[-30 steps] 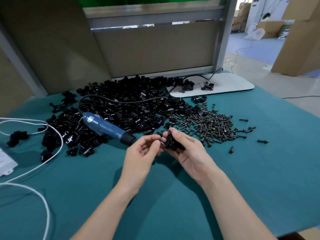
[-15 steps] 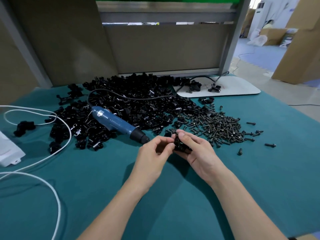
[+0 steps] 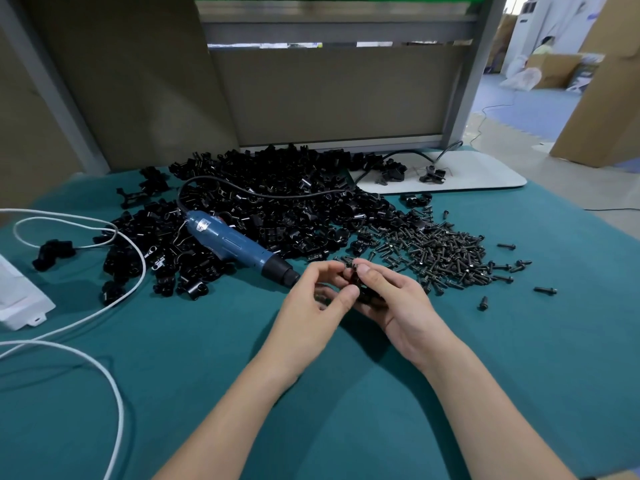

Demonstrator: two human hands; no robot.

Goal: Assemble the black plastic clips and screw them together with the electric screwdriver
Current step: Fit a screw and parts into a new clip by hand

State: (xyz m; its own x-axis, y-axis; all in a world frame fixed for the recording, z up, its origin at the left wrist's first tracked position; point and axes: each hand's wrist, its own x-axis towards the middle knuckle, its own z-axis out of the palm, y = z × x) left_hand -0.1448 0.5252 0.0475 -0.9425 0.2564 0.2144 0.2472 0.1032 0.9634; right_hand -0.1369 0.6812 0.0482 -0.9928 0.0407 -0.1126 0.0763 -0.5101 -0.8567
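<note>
A black plastic clip is held between both hands just above the teal table cover. My right hand grips it from the right, thumb on top. My left hand pinches its left side with thumb and fingertips. The clip is mostly hidden by my fingers. The blue electric screwdriver lies on the table to the left, its black tip pointing toward my left hand. Behind it spreads a big heap of black clips. A pile of dark screws lies just beyond my right hand.
A white cable loops over the table's left side beside a white box. A white board with a few clips sits at the back right. Grey partition panels stand behind the table. Loose screws lie scattered right.
My hands stay together on the clip with small finger shifts. The head camera has moved, so everything on the table sits slightly further right and lower in view.
</note>
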